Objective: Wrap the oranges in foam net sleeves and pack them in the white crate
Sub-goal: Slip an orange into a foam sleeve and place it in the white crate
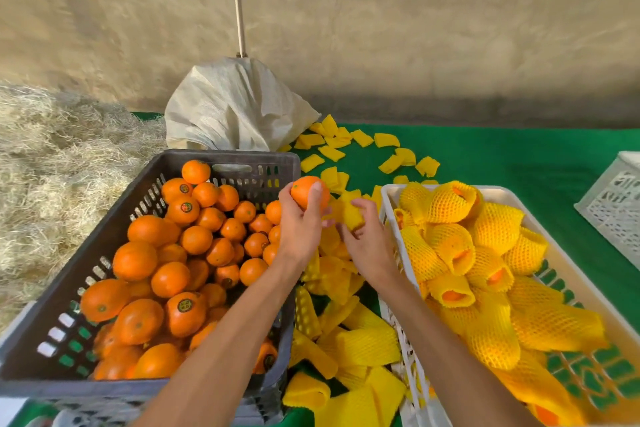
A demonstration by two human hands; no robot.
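Left hand point(300, 222), fingers curled around a bare orange point(309, 191) raised between the dark crate point(104, 263) of oranges and the white crate point(391, 198) of sleeved fruit. Right hand point(369, 243), fingers pinching a yellow foam net sleeve point(350, 215) just beside the orange, above loose sleeves on green tabletop point(519, 152).

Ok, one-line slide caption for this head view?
Left hand holds a bare orange while right hand pinches a foam sleeve beside the white crate.
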